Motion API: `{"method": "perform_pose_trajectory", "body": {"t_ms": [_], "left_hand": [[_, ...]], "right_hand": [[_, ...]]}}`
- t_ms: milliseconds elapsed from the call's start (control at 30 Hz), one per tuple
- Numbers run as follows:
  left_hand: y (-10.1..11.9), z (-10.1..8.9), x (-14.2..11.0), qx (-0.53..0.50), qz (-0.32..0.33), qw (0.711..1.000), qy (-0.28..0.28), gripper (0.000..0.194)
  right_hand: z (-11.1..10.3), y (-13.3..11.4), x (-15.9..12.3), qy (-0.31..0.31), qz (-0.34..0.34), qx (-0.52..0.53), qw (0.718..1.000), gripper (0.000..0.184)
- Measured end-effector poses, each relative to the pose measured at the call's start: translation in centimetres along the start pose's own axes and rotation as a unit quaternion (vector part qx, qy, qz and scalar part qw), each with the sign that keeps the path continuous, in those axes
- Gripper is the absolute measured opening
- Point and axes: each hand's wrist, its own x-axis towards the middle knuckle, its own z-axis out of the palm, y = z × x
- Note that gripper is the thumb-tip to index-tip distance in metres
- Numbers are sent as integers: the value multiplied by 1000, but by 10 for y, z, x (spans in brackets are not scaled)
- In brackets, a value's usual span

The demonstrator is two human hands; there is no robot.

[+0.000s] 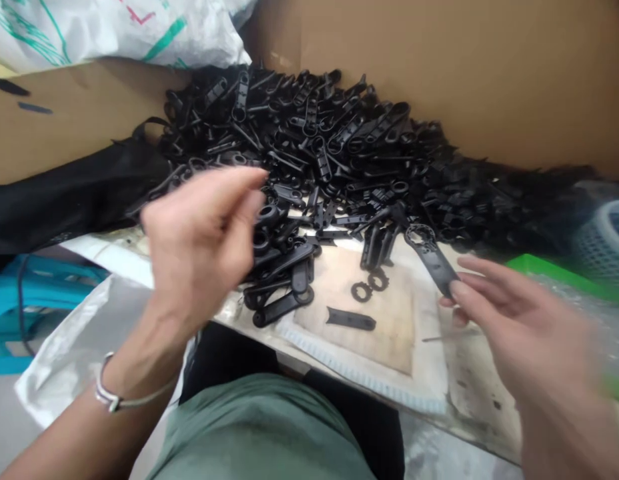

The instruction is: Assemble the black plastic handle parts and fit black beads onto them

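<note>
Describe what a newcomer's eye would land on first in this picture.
Probably the sprawling heap of black parts across the middle, in front of the cardboard. Next, the blurred left hand raised before its left side, and the right hand holding a long black piece at right. Nearer the body, two black rings lie on a tan board.

Pale, dark-spotted tabletop under a heap of black parts and a white, blue-edged cloth.

Single head-worn view, facing forward and down — worktable close below, cardboard wall beyond.
</note>
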Motion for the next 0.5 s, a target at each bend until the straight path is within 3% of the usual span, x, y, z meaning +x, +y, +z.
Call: {"method": "perform_pose_trajectory", "body": {"t_ms": [33, 100, 200, 267, 300, 367, 500], "left_hand": [[12, 2, -8, -67, -10, 997, -40, 21], [32, 8, -20, -217, -70, 961, -153, 32], [42, 18, -30, -354, -128, 856, -355, 32], [42, 22, -34, -390, -167, 778, -462, 28], [41, 24, -37, -405, -200, 748, -486, 30], [38, 28, -44, -441, -280, 715, -464, 35], [39, 36, -58, -535, -381, 648, -385, 42]], "right_hand": [[-2, -6, -10, -12, 5, 29, 999, 38], [-3, -17, -27, -61, -28, 45, 997, 27], [1, -26, -39, -143, -137, 26, 980, 17], [6, -25, -40, -141, -139, 42, 979, 17], [9, -23, -40, -125, -118, 46, 984, 19], [17, -17, -41, -114, -89, 28, 989, 25], [37, -6, -51, -194, -187, -101, 958, 32]]}}
